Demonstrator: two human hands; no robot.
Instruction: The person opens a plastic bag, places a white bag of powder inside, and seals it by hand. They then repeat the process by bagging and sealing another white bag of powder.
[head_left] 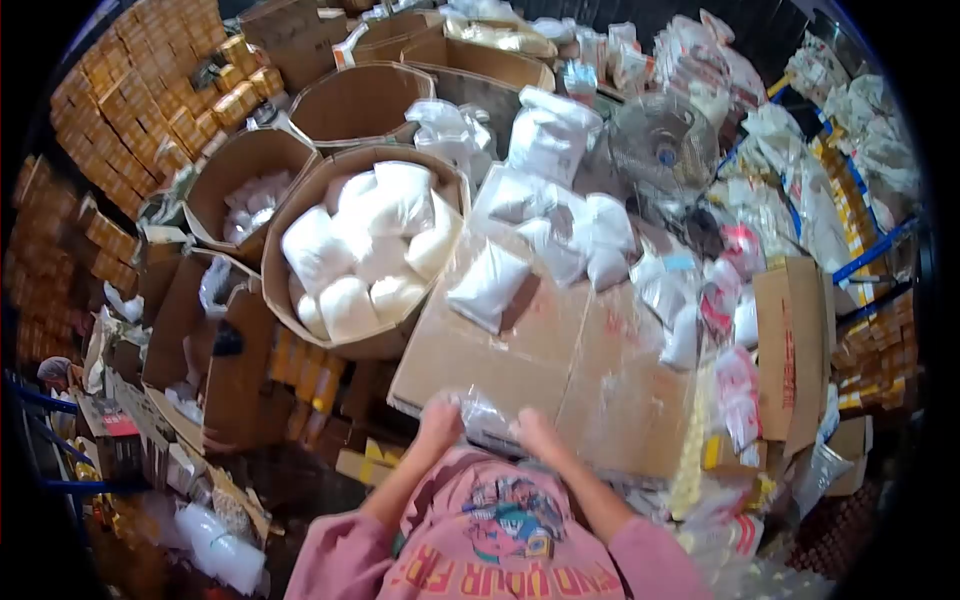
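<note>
Close to my body, a clear plastic bag point(487, 420) is stretched at the front edge of the cardboard sheet point(500, 370). My left hand point(441, 418) is closed on the bag's left side. On its right side my right hand point(533, 428) is closed too; the fingertips are small and a little blurred. What the bag contains, if anything, I cannot make out. Beyond the hands a filled white bag point(489, 287) lies flat on the cardboard. Further back, several more white bags point(570, 235) lie in a loose group.
To the left stands a large cardboard drum point(375, 345) piled with white bags, with a brown box point(232, 370) beside it. A fan point(665, 150) is behind the table. Pink-and-white packets point(737, 400) and an upright carton flap point(788, 350) are at the right.
</note>
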